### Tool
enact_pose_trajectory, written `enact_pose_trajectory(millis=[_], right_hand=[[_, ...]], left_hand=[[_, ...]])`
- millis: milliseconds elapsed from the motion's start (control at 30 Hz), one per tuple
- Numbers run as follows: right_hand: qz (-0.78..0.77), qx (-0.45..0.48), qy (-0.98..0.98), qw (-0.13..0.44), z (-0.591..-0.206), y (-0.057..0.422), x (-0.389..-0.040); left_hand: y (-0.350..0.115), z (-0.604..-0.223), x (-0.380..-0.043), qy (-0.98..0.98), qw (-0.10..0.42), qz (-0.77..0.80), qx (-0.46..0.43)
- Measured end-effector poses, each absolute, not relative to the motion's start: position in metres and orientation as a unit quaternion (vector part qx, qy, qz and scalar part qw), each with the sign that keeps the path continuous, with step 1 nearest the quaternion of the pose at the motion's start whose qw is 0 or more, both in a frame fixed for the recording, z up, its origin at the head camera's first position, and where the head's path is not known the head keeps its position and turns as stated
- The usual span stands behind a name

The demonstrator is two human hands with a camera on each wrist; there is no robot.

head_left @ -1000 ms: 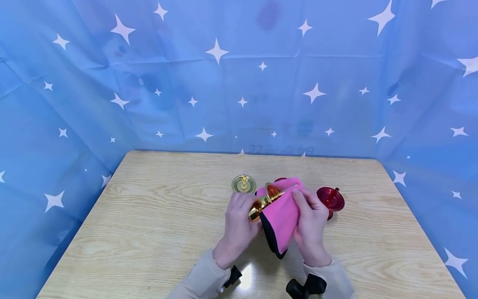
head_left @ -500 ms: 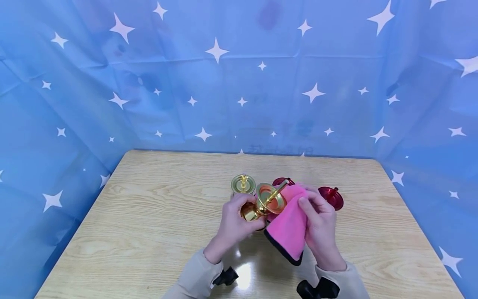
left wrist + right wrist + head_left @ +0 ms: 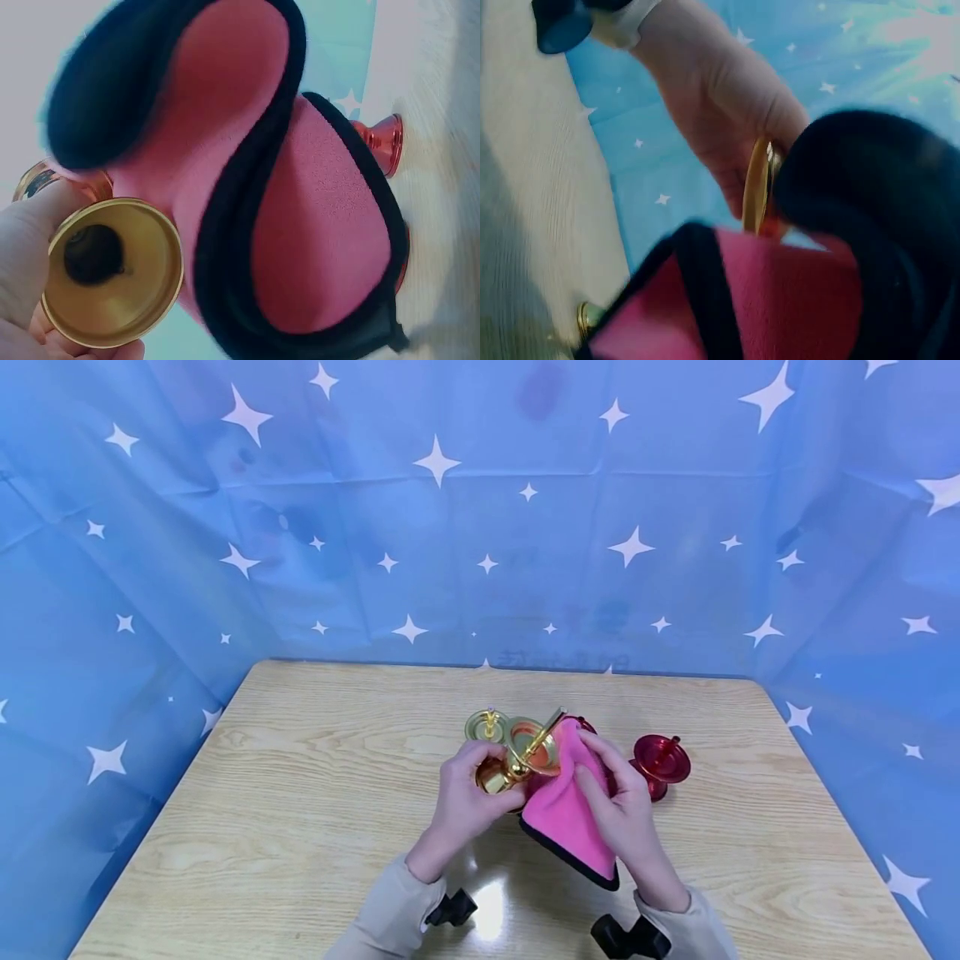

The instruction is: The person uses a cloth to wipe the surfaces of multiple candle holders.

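Note:
In the head view my left hand [image 3: 457, 793] grips a gold candlestick [image 3: 516, 768] by its base, fingers and thumb curled round it. Its dish and central post lean up to the right. My right hand [image 3: 628, 806] pinches a pink cloth [image 3: 567, 818] with black edging, and the cloth lies against the dish's right side. Seen from the left wrist, the hollow underside of the gold base [image 3: 146, 270] faces the camera beside the folded cloth [image 3: 322, 210]. In the right wrist view the cloth [image 3: 787, 292] hides the right fingers and most of the candlestick.
A second gold candlestick [image 3: 489, 727] stands just behind the left hand. One red candlestick [image 3: 662, 758] stands to the right of the right hand; another red one [image 3: 587, 724] is mostly hidden behind the cloth. A star-patterned blue curtain [image 3: 480, 527] surrounds the wooden table [image 3: 300, 760].
A second ago the cloth wrapped the candlestick's post and dish; now both show. The candlestick has turned more upright and shifted slightly left, while the cloth has slid along the dish's right side.

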State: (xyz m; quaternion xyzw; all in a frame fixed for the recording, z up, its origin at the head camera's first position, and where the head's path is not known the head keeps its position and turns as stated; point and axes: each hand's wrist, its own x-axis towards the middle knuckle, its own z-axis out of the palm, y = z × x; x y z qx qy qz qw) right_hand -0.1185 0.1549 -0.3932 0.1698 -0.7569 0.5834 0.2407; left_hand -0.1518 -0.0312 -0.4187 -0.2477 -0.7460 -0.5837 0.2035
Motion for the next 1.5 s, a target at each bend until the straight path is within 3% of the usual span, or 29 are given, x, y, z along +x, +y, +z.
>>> enact_pose_trajectory(millis=[267, 400, 700, 1300, 1500], right_hand=[[0.437, 0.209, -0.780, 0.397, -0.391, 0.167, -0.137], [0.327, 0.245, -0.804, 0.431, -0.387, 0.165, -0.140], [0.290, 0.227, -0.831, 0.417, -0.386, 0.161, -0.135], [0.232, 0.310, -0.808, 0.444, -0.370, 0.152, -0.116], [0.223, 0.306, -0.810, 0.448, -0.382, 0.158, -0.125]], left_hand=[[-0.034, -0.421, -0.157, -0.755, 0.231, -0.552, -0.268], [-0.032, -0.423, -0.157, -0.759, 0.236, -0.542, -0.274], [-0.031, -0.425, -0.157, -0.756, 0.242, -0.539, -0.282], [-0.029, -0.433, -0.159, -0.773, 0.257, -0.521, -0.256], [-0.034, -0.432, -0.155, -0.751, 0.205, -0.563, -0.279]])
